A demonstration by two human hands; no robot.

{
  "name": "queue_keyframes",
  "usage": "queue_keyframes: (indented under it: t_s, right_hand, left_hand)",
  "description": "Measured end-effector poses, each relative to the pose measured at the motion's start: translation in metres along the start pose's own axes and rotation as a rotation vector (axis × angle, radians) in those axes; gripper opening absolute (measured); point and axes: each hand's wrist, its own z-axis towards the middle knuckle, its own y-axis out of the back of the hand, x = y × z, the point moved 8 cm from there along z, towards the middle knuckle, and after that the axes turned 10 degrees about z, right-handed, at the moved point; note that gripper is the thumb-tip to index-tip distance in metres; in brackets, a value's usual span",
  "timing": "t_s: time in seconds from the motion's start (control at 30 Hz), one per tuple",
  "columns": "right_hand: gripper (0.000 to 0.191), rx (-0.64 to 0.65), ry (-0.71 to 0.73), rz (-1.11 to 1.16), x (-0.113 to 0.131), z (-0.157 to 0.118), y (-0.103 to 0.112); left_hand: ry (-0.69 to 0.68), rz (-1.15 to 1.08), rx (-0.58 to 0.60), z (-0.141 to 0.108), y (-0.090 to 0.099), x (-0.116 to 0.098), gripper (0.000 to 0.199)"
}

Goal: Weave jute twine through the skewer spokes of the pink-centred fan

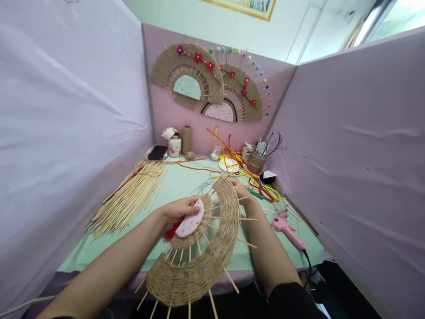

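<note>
A woven twine fan (199, 277) with wooden stick ribs hangs tilted over the front of the table between my arms. My left hand (182, 210) grips its half-round center, which is covered in white fabric (191, 221) with pink dots; the thumb lies on top. Behind the upper end of the woven band is my right hand (239, 191), its fingers mostly hidden by the fan. Something red (171, 231) shows below my left hand, partly covered by the fan.
Thin wooden sticks (128, 199) lie at left near a phone (158, 153). Colored pipe cleaners (245, 168) pile at the back right. A pink glue gun (289, 232) lies at right. Two finished fans (195, 57) hang on the back panel; fabric walls (358, 155) flank the table.
</note>
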Motion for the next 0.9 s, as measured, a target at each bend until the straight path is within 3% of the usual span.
queue_keyframes:
  t_s: [0.1,0.2,0.47,0.7,0.9]
  right_hand:
    - [0.017,-0.04,-0.111,0.019,-0.009,-0.001,-0.007]
    - [0.017,-0.055,-0.12,-0.012,-0.007,-0.002,-0.001]
    - [0.02,-0.142,0.032,-0.238,0.016,-0.007,0.045]
    - [0.018,-0.22,0.164,-0.248,0.023,-0.006,0.052]
    - [0.019,-0.2,0.237,-0.289,0.033,-0.011,0.049]
  left_hand:
    - [0.033,0.01,0.041,-0.001,-0.003,0.003,0.048]
    - [0.103,0.013,0.075,-0.002,-0.007,0.006,0.049]
    - [0.22,0.016,0.128,-0.003,-0.02,0.012,0.045]
    - [0.18,0.022,0.085,-0.001,-0.014,0.012,0.042]
    - [0.142,-0.022,0.053,-0.001,-0.011,0.008,0.039]
